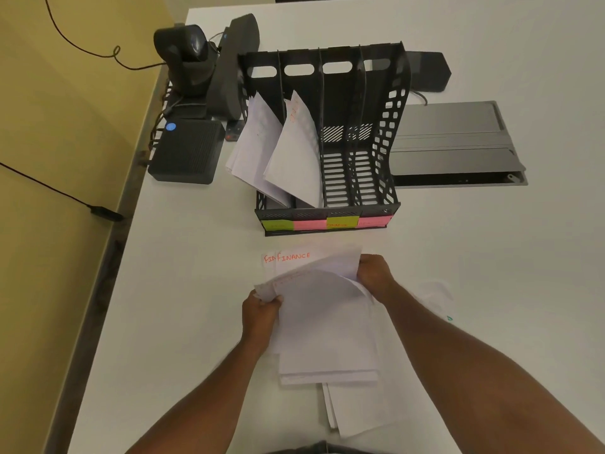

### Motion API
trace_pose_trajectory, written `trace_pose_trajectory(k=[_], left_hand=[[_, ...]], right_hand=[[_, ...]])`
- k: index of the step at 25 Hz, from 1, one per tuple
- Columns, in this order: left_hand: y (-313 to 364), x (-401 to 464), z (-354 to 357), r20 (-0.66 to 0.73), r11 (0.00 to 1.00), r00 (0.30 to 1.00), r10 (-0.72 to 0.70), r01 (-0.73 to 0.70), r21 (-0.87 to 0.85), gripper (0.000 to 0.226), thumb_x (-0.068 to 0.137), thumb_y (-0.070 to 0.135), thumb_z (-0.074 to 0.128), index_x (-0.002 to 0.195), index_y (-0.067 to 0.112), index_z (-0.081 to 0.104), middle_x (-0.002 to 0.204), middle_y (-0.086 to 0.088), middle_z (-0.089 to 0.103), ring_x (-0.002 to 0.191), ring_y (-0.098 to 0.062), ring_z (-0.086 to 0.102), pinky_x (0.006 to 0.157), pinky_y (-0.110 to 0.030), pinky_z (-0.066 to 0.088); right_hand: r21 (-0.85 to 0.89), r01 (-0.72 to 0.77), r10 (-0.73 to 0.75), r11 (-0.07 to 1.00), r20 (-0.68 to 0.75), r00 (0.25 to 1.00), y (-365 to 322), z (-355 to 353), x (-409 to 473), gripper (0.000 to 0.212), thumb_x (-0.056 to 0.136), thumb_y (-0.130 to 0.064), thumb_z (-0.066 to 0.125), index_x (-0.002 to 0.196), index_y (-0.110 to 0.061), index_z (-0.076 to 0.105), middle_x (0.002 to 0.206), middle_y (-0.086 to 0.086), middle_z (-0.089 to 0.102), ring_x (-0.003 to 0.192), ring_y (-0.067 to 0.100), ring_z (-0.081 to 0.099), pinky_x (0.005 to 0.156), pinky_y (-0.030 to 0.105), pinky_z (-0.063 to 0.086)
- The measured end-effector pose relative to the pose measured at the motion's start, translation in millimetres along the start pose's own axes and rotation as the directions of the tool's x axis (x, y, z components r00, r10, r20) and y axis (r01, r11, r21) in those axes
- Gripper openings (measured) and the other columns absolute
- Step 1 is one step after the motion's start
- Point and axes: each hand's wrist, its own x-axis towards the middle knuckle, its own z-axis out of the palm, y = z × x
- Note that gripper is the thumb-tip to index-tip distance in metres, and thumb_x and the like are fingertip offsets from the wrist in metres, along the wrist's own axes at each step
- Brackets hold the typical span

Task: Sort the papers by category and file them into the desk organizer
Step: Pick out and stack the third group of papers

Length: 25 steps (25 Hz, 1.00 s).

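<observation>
A black desk organizer [391, 126] with several slots stands on the white table, coloured sticky labels [342, 221] along its front. White papers lean in its first slot [253, 149] and its second slot [294, 155]; the two right slots hold none. In front of it I hold a stack of white papers [324, 309], the back sheets marked "FINANCE" in red. My left hand [260, 309] grips the stack's left corner. My right hand [373, 273] grips its upper right edge, where the sheets curl up. More papers [353, 407] lie below the stack.
A dark camera [186, 57] and a black box with a blue dot [185, 152] sit at the table's left rear, cables trailing off. A grey cable hatch [455, 145] lies right of the organizer. Loose paper [435, 296] rests under my right forearm.
</observation>
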Motion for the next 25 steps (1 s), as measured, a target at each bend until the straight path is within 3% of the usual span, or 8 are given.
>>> trace_pose_trajectory(k=[4, 7, 9, 11, 14, 20, 23, 25], left_hand=[[5, 4, 1, 0.019, 0.997, 0.999, 0.033, -0.032, -0.067, 0.039, 0.085, 0.001, 0.069, 0.12, 0.017, 0.06, 0.109, 0.0, 0.069, 0.099, -0.017, 0.066, 0.077, -0.022, 0.054], [3, 9, 2, -0.016, 0.998, 1.0, 0.023, -0.024, -0.056, 0.026, 0.085, -0.005, 0.064, 0.096, 0.018, 0.07, 0.095, 0.0, 0.071, 0.092, -0.022, 0.065, 0.071, -0.02, 0.053], [2, 9, 1, -0.042, 0.999, 0.998, 0.036, -0.038, -0.033, 0.03, 0.082, -0.006, 0.066, 0.099, 0.019, 0.065, 0.091, 0.003, 0.072, 0.087, -0.018, 0.069, 0.069, -0.022, 0.054], [2, 8, -1, -0.038, 0.999, 0.999, 0.027, -0.028, -0.018, 0.05, 0.08, -0.005, 0.068, 0.115, 0.029, 0.055, 0.095, 0.011, 0.072, 0.084, -0.007, 0.071, 0.069, -0.021, 0.056], [-4, 7, -2, -0.021, 0.999, 0.999, 0.034, -0.033, 0.041, 0.042, 0.083, 0.0, 0.066, 0.106, 0.035, 0.065, 0.098, 0.016, 0.072, 0.093, -0.012, 0.07, 0.073, -0.024, 0.055], [-3, 11, -4, -0.097, 0.997, 0.994, 0.047, -0.041, 0.062, 0.037, 0.083, 0.002, 0.07, 0.116, 0.017, 0.065, 0.109, 0.0, 0.069, 0.1, -0.02, 0.065, 0.089, -0.036, 0.053], [0, 13, -4, -0.104, 0.997, 0.993, 0.061, -0.056, 0.051, 0.035, 0.082, 0.002, 0.07, 0.113, 0.016, 0.067, 0.105, 0.001, 0.07, 0.098, -0.02, 0.066, 0.087, -0.035, 0.053], [2, 13, -4, -0.09, 0.998, 0.994, 0.061, -0.059, 0.027, 0.031, 0.083, 0.004, 0.07, 0.109, 0.019, 0.068, 0.101, 0.004, 0.072, 0.095, -0.018, 0.068, 0.083, -0.034, 0.054]], right_hand=[[0.272, 0.218, -0.258, 0.937, 0.119, 0.959, 8, -13, -27, 0.026, 0.084, 0.017, 0.051, 0.087, 0.006, 0.075, 0.101, 0.018, 0.074, 0.1, 0.031, 0.069, 0.083, 0.031, 0.056], [0.378, 0.044, -0.108, 0.925, 0.149, 0.983, 15, -19, -30, 0.045, 0.08, 0.025, 0.038, 0.056, -0.002, 0.065, 0.082, 0.016, 0.074, 0.094, 0.038, 0.066, 0.075, 0.026, 0.058], [0.409, -0.034, 0.002, 0.912, 0.079, 0.997, 14, -18, -20, 0.039, 0.087, 0.02, 0.04, 0.066, 0.002, 0.067, 0.087, 0.02, 0.072, 0.098, 0.045, 0.065, 0.081, 0.038, 0.058], [0.128, -0.015, 0.025, 0.992, -0.07, 0.997, 6, -14, -7, 0.027, 0.09, 0.012, 0.048, 0.099, 0.004, 0.072, 0.111, 0.022, 0.071, 0.113, 0.04, 0.062, 0.092, 0.036, 0.05], [-0.262, 0.028, -0.039, 0.965, -0.04, 0.998, -11, 3, -1, 0.041, 0.093, -0.004, 0.054, 0.134, -0.001, 0.057, 0.136, 0.021, 0.059, 0.127, 0.034, 0.055, 0.103, 0.032, 0.041], [-0.238, -0.022, 0.018, 0.971, -0.02, 1.0, -15, 29, -8, 0.053, 0.091, -0.012, 0.059, 0.141, -0.001, 0.047, 0.139, 0.022, 0.054, 0.128, 0.037, 0.053, 0.102, 0.034, 0.043], [-0.162, 0.014, -0.012, 0.987, 0.008, 1.0, -9, 25, -14, 0.032, 0.09, -0.008, 0.062, 0.122, -0.002, 0.064, 0.121, 0.018, 0.067, 0.112, 0.033, 0.061, 0.086, 0.03, 0.045], [-0.097, 0.069, -0.068, 0.993, 0.015, 0.998, -8, 22, -19, 0.013, 0.087, -0.004, 0.059, 0.075, -0.008, 0.065, 0.075, 0.016, 0.061, 0.075, 0.027, 0.051, 0.063, 0.029, 0.035]])
